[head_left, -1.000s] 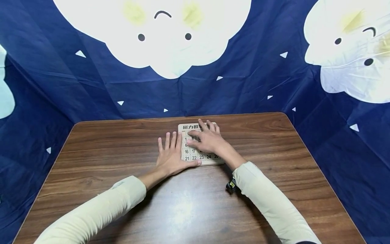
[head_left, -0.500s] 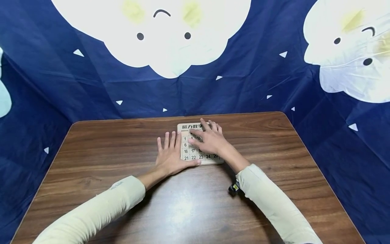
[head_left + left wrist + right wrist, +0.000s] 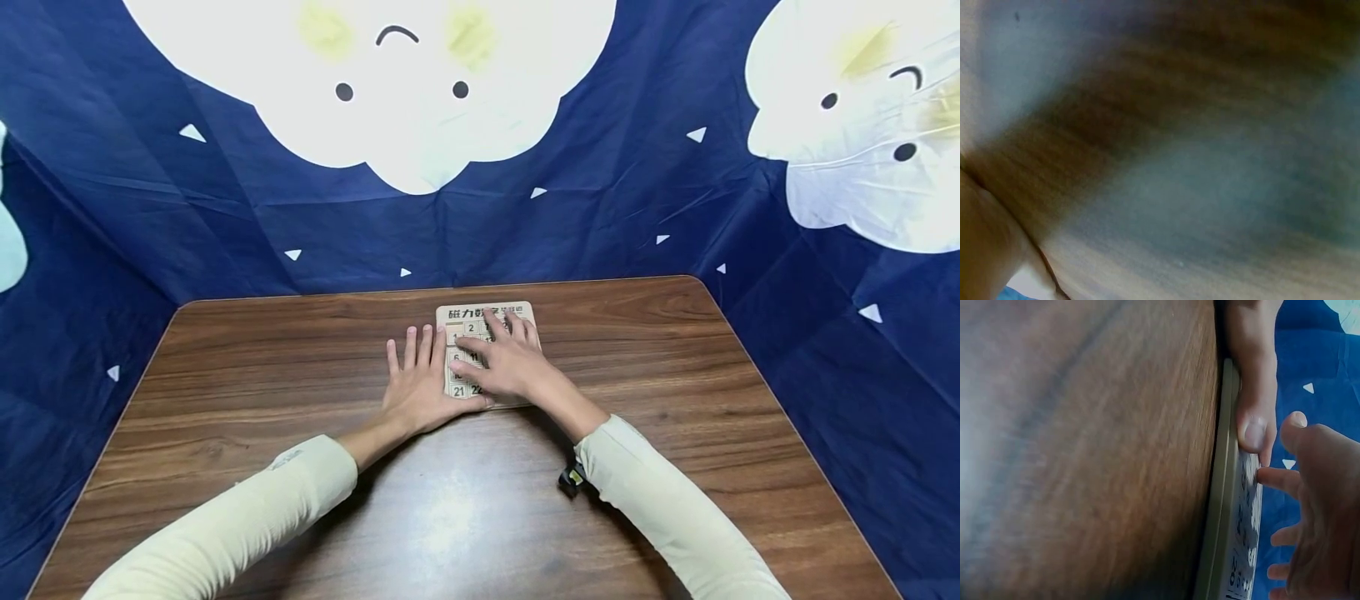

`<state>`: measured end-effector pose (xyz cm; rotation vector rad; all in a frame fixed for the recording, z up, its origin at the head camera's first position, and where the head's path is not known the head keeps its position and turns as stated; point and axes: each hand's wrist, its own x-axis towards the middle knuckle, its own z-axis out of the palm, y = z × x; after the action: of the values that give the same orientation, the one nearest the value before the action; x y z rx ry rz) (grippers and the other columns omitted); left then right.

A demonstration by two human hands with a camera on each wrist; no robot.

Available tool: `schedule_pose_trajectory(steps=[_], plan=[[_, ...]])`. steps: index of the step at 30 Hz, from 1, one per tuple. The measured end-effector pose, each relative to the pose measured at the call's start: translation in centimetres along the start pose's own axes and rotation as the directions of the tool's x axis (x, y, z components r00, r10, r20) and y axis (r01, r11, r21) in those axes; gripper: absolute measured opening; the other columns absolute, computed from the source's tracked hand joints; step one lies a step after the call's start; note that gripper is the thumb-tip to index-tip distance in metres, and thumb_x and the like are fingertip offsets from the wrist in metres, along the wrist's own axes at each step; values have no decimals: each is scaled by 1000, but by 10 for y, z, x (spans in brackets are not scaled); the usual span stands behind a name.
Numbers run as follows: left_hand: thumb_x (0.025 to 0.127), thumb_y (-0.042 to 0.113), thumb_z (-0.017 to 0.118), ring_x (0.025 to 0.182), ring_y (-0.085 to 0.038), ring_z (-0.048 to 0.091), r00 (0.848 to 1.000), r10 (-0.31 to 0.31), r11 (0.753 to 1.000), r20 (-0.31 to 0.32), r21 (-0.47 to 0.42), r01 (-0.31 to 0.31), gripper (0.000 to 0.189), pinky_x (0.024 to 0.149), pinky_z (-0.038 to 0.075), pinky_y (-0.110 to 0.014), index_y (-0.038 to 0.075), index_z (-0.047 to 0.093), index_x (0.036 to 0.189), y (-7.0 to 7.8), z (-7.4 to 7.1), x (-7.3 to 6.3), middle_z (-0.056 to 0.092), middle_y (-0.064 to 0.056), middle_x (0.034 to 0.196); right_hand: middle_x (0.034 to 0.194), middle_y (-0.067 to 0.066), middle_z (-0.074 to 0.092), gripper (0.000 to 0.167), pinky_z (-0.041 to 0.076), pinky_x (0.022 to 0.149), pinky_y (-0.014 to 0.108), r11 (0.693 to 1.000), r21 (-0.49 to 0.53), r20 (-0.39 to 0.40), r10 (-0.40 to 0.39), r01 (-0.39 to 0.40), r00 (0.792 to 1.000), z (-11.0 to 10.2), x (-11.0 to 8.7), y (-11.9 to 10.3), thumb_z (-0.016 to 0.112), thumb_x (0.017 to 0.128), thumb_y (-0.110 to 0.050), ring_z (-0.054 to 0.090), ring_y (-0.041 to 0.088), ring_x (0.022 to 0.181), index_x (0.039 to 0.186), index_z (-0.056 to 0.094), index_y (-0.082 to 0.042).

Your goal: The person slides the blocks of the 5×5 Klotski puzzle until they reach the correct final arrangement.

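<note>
A pale number sliding puzzle (image 3: 453,390) lies flat near the table's far edge in the head view, with dark lettering along its top. My left hand (image 3: 418,392) rests along its left side, fingers straight and spread, the thumb across the bottom edge. Over the middle and right tiles spreads my right hand (image 3: 512,363), hiding many of them. Its index fingertip is at the tile marked 1, just under a gap in the upper left corner. The right wrist view shows the right index finger (image 3: 1277,479) at the numbered face, near the left thumb (image 3: 1254,422).
A brown wood-grain table (image 3: 315,350) bears the puzzle. Behind and at the sides hangs a dark blue cloth (image 3: 360,233) with white clouds. A small black device (image 3: 572,479) sits under the right wrist. The left wrist view is mostly blurred tabletop (image 3: 1097,125).
My right hand has shifted slightly toward me and leftward, its index finger moving down from the top row. The tile marked 1 has slid up a little into the corner gap. My left hand stays put.
</note>
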<state>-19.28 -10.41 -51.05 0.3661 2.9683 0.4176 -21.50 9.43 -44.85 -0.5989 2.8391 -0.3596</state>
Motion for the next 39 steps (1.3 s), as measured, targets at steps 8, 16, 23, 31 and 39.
schedule_pose_trajectory(steps=[8, 16, 23, 31, 39], plan=[[75, 111, 53, 178, -44, -6, 1000, -1, 1000, -17, 0, 1, 156, 140, -15, -70, 11, -1, 182, 1, 0, -1, 1, -19, 190, 191, 18, 13, 66, 8, 140, 77, 1000, 10, -4, 29, -29, 1000, -2, 14, 2, 44, 112, -76, 9, 55, 175, 170, 50, -45], [77, 108, 58, 178, -44, -7, 1000, 4, 1000, -21, -14, -4, 155, 140, -15, -69, 12, -2, 182, 0, 0, 1, 1, -19, 191, 190, 23, 14, 70, 13, 138, 79, 996, 86, -86, -9, 16, 996, -8, 0, 21, 51, 111, -73, 15, 58, 173, 171, 50, -38], [77, 105, 63, 178, -42, -10, 1000, -7, 1000, -3, -18, 7, 156, 139, -18, -67, 13, -6, 182, -1, -1, 0, -3, -18, 190, 190, 23, 16, 64, 15, 136, 80, 997, 68, -64, -37, 41, 997, -6, -23, 33, 58, 109, -70, 15, 60, 172, 166, 58, -39], [77, 105, 63, 178, -43, -9, 1000, -1, 1000, -7, -12, 1, 156, 140, -16, -68, 13, -4, 182, 1, -1, -1, -2, -19, 190, 190, 21, 16, 62, 14, 137, 80, 997, 62, -23, -50, 51, 998, -3, -22, 27, 54, 111, -69, 13, 58, 173, 163, 61, -37], [76, 107, 62, 178, -42, -11, 1000, -12, 1000, -2, -6, 11, 156, 140, -17, -69, 13, -4, 182, 2, -3, -1, -3, -18, 191, 190, 20, 16, 60, 12, 137, 79, 993, 108, -15, -51, 52, 999, 2, -11, 18, 56, 111, -69, 12, 58, 173, 163, 61, -38]])
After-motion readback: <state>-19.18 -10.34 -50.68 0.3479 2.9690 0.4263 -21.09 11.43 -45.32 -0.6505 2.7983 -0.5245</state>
